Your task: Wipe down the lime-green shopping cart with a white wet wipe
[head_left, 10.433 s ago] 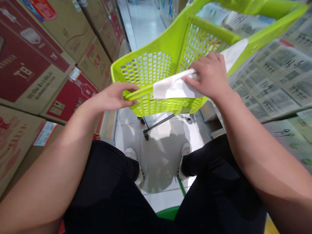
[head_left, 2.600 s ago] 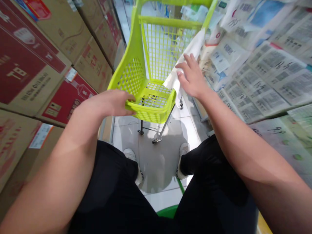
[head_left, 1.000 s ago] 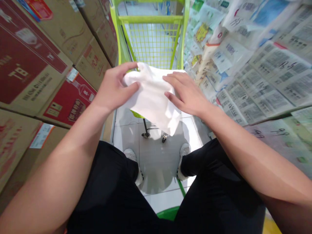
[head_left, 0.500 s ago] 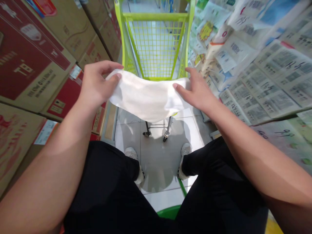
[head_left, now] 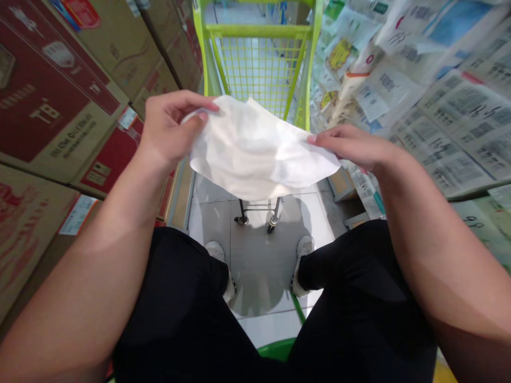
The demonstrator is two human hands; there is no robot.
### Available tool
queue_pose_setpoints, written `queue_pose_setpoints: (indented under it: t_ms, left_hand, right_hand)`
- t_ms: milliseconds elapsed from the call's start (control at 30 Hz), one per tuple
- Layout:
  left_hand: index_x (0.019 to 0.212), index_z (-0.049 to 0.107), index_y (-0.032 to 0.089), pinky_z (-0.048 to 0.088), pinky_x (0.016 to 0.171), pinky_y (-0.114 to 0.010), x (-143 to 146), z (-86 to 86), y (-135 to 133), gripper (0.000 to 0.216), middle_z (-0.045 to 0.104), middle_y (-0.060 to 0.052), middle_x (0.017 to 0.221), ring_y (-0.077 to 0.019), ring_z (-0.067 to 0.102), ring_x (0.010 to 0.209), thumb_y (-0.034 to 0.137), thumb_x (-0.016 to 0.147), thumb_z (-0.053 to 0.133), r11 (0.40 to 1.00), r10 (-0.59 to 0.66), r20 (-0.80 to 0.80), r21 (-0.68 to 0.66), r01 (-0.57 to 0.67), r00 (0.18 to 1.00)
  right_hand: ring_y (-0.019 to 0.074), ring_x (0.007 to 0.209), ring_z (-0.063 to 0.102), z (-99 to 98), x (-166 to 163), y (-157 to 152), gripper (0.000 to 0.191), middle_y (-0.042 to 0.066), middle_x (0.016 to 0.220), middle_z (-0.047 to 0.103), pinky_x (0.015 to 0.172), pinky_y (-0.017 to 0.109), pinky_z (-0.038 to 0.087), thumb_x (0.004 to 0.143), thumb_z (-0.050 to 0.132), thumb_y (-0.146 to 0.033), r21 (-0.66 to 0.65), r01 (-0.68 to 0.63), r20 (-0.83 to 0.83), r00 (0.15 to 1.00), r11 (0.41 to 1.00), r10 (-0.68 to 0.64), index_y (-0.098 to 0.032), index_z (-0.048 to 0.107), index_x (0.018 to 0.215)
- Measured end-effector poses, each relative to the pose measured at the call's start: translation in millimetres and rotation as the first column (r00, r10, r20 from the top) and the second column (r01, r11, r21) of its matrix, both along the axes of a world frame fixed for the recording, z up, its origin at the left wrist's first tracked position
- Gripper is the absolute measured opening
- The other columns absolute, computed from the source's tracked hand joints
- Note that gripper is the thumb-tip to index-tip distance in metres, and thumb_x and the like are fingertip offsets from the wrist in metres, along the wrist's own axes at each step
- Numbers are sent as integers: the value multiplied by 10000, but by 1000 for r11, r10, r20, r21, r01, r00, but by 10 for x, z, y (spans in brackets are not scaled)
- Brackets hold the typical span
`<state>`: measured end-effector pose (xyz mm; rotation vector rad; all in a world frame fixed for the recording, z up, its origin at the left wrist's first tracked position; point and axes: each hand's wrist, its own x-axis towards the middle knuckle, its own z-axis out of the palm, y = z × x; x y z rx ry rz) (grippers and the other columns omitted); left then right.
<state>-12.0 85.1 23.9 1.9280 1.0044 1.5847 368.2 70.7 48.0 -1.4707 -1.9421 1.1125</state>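
Between my two hands a thin white cloth (head_left: 255,151), perhaps a wipe, is spread out, its lower edge hanging in a curve. My left hand (head_left: 175,125) pinches its upper left part with the thumb and fingers. On the other side my right hand (head_left: 351,146) grips the right edge, thumb on top and most fingers hidden beneath. The cloth is held in front of a lime-green shopping cart (head_left: 257,32) and hides the lower part of its basket.
Stacked cardboard boxes (head_left: 51,96) line the left side. Packaged goods (head_left: 451,133) with handwritten prices fill the right. Cart wheels (head_left: 273,222) stand on the tiled floor (head_left: 259,266) ahead of my shoes (head_left: 304,260). Something green (head_left: 279,348) shows between my legs.
My right hand has moved right and slightly down, turning flatter. My left hand has shifted slightly up and right. The cloth is spread wider, and its upper edge now rises to a point.
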Motion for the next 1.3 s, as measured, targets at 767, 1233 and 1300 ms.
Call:
queue_pose_setpoints:
  t_ms: [767,1233,1300]
  left_hand:
    - [939,824,272,649,1103,-614,227,273,-224,173,865,-22,1079,-315,822,1052,421,857,853,981,-161,-196,-137,136,967]
    - [1091,721,245,543,1090,-355,97,190,421,444,655,-39,1233,-205,631,1216,-112,864,590,792,592,-429,465,-395,682]
    - [1111,723,252,509,1158,-372,105,102,451,401,648,-22,1360,-199,599,1316,-65,870,675,852,517,-427,342,-396,742]
  right_hand:
    - [404,1284,656,40,-715,44,493,116,1335,780,1076,572,552,1007,649,-713,433,-283,366,923,856,120,-320,782,1273]
    - [271,981,540,10,-638,278,415,106,953,699,915,394,395,1153,424,-529,628,122,233,913,769,-335,-276,513,837]
    - [346,1101,579,-63,-582,355,398,154,1051,759,989,467,422,1139,412,-576,636,118,286,882,763,-375,-276,655,1040]
